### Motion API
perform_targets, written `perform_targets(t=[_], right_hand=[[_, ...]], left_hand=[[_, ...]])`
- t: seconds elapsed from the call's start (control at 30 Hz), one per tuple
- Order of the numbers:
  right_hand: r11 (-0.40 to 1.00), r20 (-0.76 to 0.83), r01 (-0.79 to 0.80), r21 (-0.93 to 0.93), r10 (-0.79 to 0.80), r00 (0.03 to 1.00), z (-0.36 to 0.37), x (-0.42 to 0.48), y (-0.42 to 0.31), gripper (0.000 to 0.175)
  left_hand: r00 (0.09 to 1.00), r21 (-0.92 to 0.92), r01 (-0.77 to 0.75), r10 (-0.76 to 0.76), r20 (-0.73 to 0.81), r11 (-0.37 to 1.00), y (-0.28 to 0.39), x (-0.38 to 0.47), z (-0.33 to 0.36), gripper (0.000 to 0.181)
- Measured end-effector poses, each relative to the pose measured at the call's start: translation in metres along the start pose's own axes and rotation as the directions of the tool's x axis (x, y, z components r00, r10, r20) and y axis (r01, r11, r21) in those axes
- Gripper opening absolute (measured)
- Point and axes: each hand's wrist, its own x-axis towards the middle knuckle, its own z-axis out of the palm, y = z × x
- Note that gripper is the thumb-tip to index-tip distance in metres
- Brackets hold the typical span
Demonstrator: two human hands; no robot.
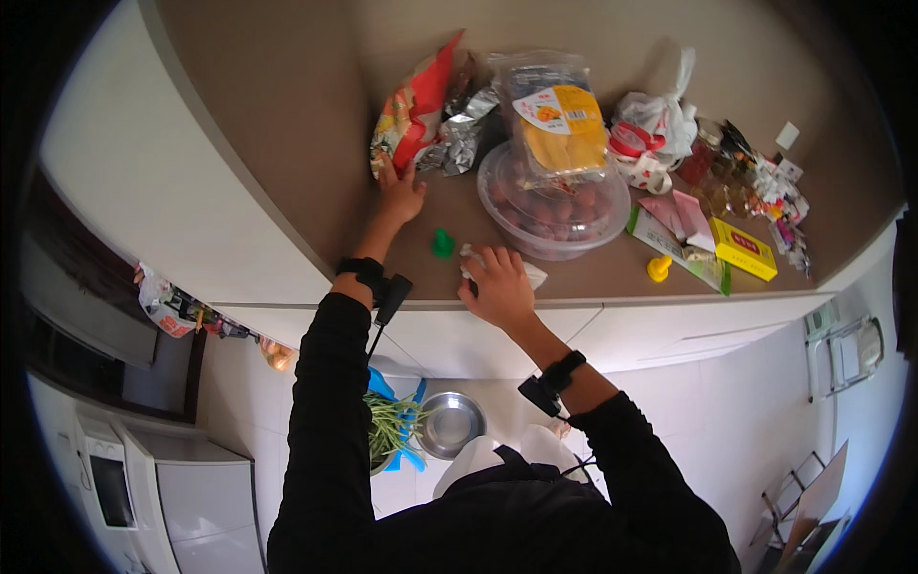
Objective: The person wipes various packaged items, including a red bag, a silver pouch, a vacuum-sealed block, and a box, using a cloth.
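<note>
My left hand reaches to the lower edge of a red patterned plastic food bag, fingers apart and fingertips against it. Silver foil packaging stands just right of that bag. Near the counter's front edge, my right hand presses down on a crumpled white cloth or tissue, partly hidden under the palm. Between the two hands lies a small green plastic piece. Behind my right hand sits a clear lidded plastic bowl of round reddish fruit, with a plastic pack of yellow food on its lid.
Rightward on the brown counter are a tied white plastic bag, a yellow box, a yellow plastic piece and pink packets. Below, a metal basin and green vegetables are on the floor.
</note>
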Motion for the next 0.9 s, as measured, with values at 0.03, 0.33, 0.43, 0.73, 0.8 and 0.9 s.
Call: perform_targets(t=[0.03,0.33,0.43,0.73,0.8,0.9], right_hand=[[1.0,-0.009,-0.003,-0.001,0.003,1.0,0.0,-0.002,0.002,0.023],[0.952,-0.139,0.053,0.3,-0.011,0.99,-0.014,-0.006,0.008,0.015],[0.873,-0.287,0.138,0.468,0.002,0.958,-0.02,-0.018,0.024,0.011],[0.617,0.005,-0.198,0.762,0.301,0.954,-0.159,-0.109,0.115,0.019],[0.478,0.112,-0.396,0.784,0.518,0.848,-0.2,-0.137,0.156,0.032],[0.583,-0.216,-0.468,0.664,0.749,0.626,-0.256,-0.168,0.239,0.034]], left_hand=[[0.999,-0.051,0.028,-0.027,0.027,0.998,0.003,-0.001,-0.004,0.053],[0.983,-0.227,-0.149,0.118,-0.143,0.962,0.032,-0.06,-0.047,0.035],[0.883,-0.232,-0.368,0.26,-0.391,0.901,0.102,-0.107,-0.078,0.022],[0.856,-0.493,-0.517,0.425,-0.296,0.7,0.302,-0.196,-0.046,0.019],[0.829,-0.56,-0.544,0.503,-0.244,0.625,0.347,-0.192,-0.028,0.02],[0.801,-0.671,-0.544,0.55,-0.236,0.504,0.41,-0.175,0.012,0.026]])
